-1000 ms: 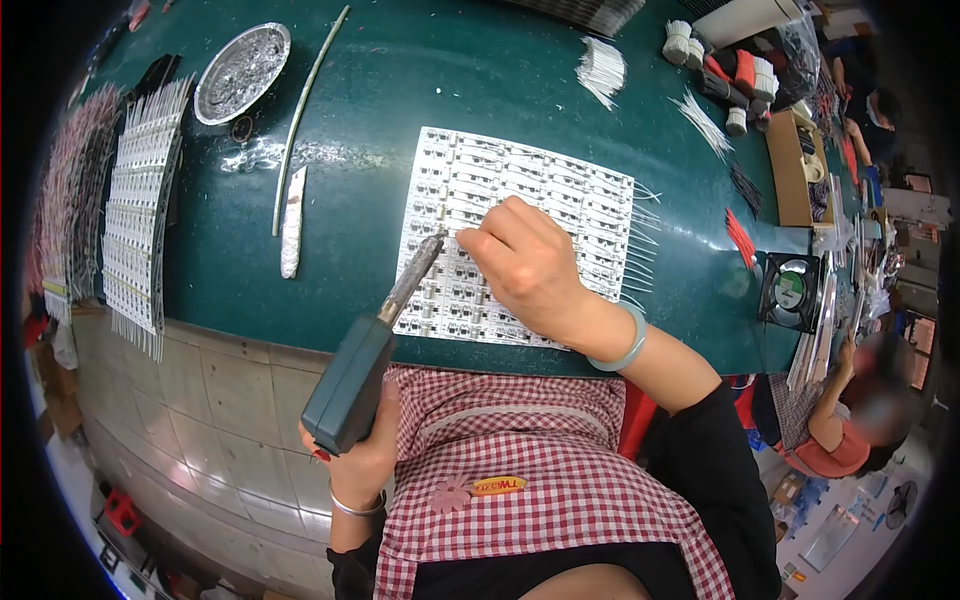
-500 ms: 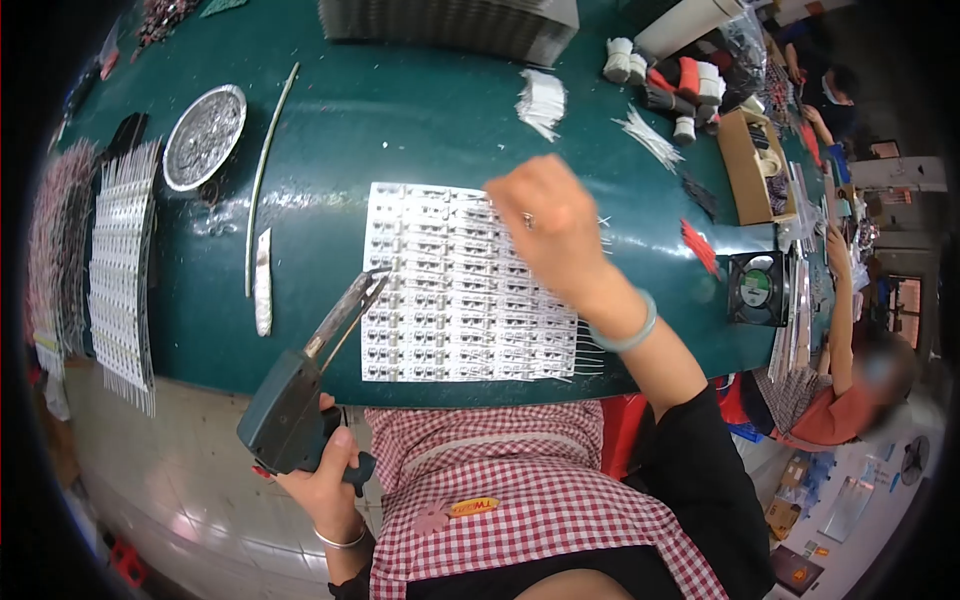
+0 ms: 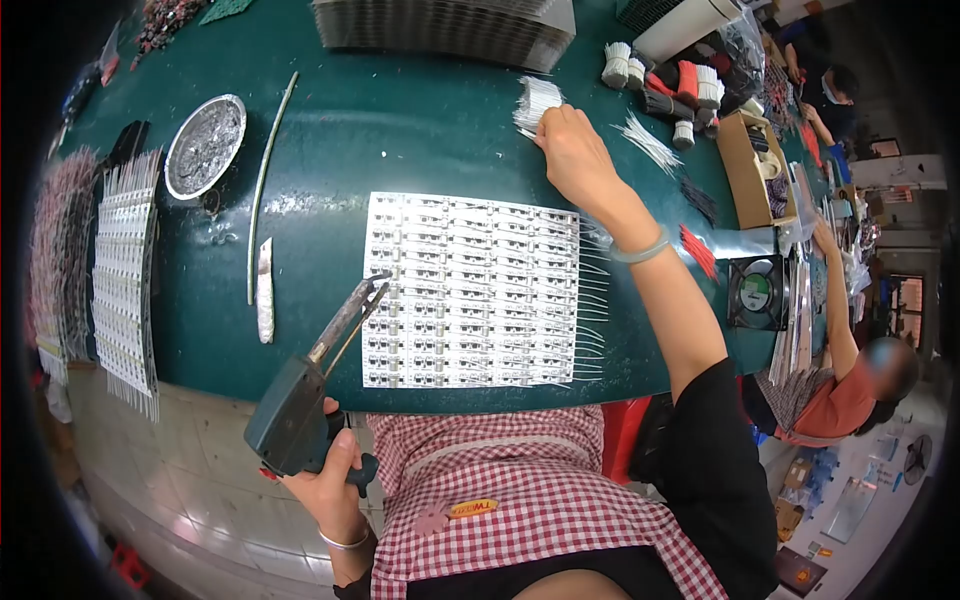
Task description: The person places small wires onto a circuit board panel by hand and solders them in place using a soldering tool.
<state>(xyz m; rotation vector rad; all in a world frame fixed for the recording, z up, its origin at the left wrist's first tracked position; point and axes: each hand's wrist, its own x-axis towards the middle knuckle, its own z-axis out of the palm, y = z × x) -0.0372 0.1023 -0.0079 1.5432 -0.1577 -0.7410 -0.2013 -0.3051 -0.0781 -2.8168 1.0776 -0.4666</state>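
Observation:
My left hand (image 3: 328, 488) is wrapped round the handle of a dark green soldering gun (image 3: 285, 415). The gun's tip is over the left edge of a white circuit board panel (image 3: 470, 290), with a thin metal tube beside it. Rows of small parts cover the panel, and white wires stick out from its right side. Beyond the panel, my right hand (image 3: 580, 155), with a bangle at the wrist, has its fingers closed at the lower end of a bundle of short white wires (image 3: 538, 100). The fingertips are partly hidden.
At left are a metal dish (image 3: 205, 147), a long thin rod (image 3: 268, 180), a white strip (image 3: 265, 295) and upright wired panels (image 3: 125, 275). At right are wire bundles (image 3: 697, 85), a cardboard box (image 3: 745, 170) and a fan (image 3: 757, 291). Two other people sit further right.
My right hand has moved from over the panel, away and to the right, onto the white wire bundle. The soldering gun has drawn back from the panel's inner part to its left edge.

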